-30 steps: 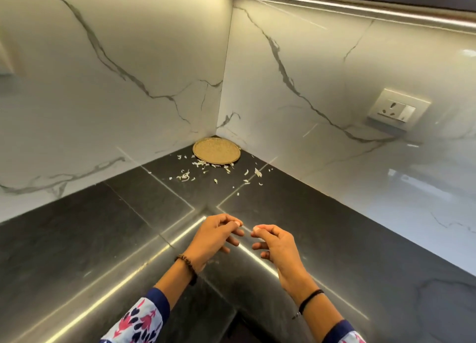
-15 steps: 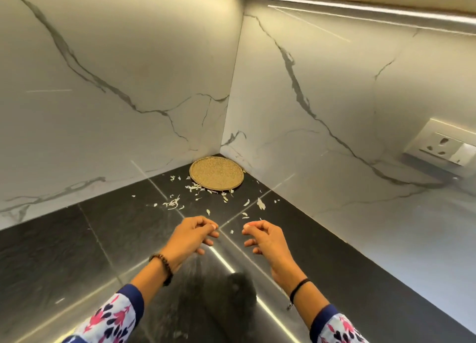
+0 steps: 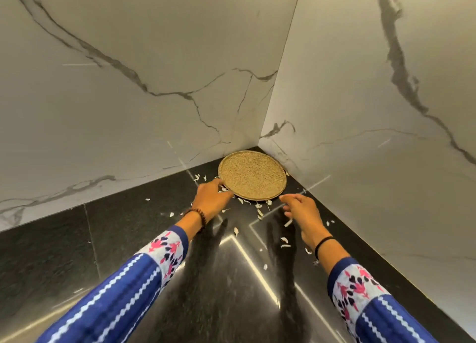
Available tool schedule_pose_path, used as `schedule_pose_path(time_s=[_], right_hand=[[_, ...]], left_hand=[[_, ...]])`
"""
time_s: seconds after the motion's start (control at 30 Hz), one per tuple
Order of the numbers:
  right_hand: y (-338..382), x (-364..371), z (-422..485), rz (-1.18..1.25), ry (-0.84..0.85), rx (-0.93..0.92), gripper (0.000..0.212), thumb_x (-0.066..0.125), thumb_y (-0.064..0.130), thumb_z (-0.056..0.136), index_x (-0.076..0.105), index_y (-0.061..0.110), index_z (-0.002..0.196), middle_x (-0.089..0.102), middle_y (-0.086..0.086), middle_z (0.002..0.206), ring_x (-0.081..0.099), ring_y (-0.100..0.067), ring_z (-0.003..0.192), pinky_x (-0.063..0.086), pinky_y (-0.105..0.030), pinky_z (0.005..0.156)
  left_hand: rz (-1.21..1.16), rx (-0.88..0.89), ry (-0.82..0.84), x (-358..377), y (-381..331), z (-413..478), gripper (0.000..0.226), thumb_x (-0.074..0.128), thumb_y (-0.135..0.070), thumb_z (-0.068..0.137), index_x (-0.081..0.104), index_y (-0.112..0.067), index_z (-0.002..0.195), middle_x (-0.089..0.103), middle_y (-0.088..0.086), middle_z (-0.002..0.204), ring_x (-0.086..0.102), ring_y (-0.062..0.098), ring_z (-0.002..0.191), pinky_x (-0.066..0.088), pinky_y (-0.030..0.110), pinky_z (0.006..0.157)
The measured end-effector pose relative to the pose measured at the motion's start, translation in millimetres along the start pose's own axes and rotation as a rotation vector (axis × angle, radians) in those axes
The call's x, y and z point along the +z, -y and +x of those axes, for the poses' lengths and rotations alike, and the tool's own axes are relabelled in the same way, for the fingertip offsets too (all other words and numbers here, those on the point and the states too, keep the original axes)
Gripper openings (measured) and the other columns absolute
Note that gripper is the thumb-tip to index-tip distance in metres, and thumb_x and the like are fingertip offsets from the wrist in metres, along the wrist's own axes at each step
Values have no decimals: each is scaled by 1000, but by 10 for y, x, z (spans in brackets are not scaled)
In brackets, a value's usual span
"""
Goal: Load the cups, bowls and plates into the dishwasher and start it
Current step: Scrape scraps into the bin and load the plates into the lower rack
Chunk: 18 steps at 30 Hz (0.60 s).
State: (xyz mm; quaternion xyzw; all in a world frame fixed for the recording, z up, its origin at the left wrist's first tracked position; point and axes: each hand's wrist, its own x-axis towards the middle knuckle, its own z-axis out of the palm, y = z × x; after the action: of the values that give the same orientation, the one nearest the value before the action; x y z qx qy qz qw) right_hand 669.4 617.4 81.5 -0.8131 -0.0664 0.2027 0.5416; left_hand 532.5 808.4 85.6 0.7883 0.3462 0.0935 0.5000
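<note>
Your hands have travelled forward from mid-counter into the corner. Your left hand (image 3: 212,197) now touches the near-left rim of the round golden plate (image 3: 252,175), fingers curled but not yet closed around it; your right hand (image 3: 301,208) hovers half open and empty just beside the plate's near-right edge. That suggests a two-handed pickup is starting, the first step toward the dishwasher, which is out of view. Ahead of both hands the plate lies flat where the two marble walls (image 3: 128,72) meet. Pale peelings (image 3: 258,211) are scattered between and around your hands on the glossy black countertop (image 3: 103,239).
</note>
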Motion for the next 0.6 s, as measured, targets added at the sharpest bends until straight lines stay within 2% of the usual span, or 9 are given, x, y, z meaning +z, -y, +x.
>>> schedule_pose_path(time_s=[0.13,0.27,0.33,0.37,0.4,0.43,0.5,0.53,0.6], right_hand=[[19,75,393,-16,17,26,30,69,19,92,62,-3,112,62,-26,112,63,-28,101,55,-47,96],[-15,131,609,-75,-23,3,38,75,18,88,56,16,121,64,-8,127,63,-24,112,54,-47,98],[-32,132,691,-76,-45,39,52,80,15,84,54,9,129,65,-9,126,64,-26,112,53,-47,100],[-18,131,709,-74,-47,62,61,82,13,81,52,5,133,66,-9,124,64,-26,111,53,-47,100],[3,126,696,-77,-44,93,65,83,12,79,52,2,134,66,-10,120,64,-26,108,52,-46,100],[19,118,669,-65,-43,114,58,83,9,78,55,-1,127,67,-11,114,65,-25,102,53,-43,98],[105,79,498,-14,-20,136,21,77,-1,80,65,0,98,66,-11,98,60,-21,85,53,-32,81],[145,55,399,-1,4,130,15,74,-5,81,66,4,90,67,-11,95,58,-18,80,51,-28,73],[233,-28,115,44,45,78,26,74,-8,80,67,5,102,71,-8,100,60,-14,79,47,-24,65]], left_hand=[[7,-105,-14,66,52,548,64,60,-45,72,51,-24,131,53,10,130,58,25,109,48,39,100],[-43,-115,-72,130,-22,695,37,62,-28,86,55,-14,120,59,2,108,58,23,100,49,34,88],[-100,-139,-141,134,-47,741,23,66,-23,86,60,-16,107,59,-1,95,58,21,94,50,34,87],[-141,-165,-162,117,-70,736,12,69,-20,84,61,-18,93,58,-3,85,58,21,89,50,35,87],[-208,-193,-165,100,-77,727,13,70,-16,82,58,-20,80,54,-4,77,56,22,85,50,36,86],[-272,-215,-164,75,-94,700,19,71,-10,81,57,-20,75,53,-3,76,55,22,85,51,38,87],[-396,-248,-186,1,-151,616,13,70,-1,80,65,-12,86,59,3,87,55,21,88,53,38,88],[-442,-249,-181,-33,-177,547,14,68,2,80,66,-10,86,60,6,89,55,19,84,53,33,82],[-507,-239,-168,-141,-271,277,21,61,8,82,62,-12,75,58,6,76,49,13,67,45,22,61]])
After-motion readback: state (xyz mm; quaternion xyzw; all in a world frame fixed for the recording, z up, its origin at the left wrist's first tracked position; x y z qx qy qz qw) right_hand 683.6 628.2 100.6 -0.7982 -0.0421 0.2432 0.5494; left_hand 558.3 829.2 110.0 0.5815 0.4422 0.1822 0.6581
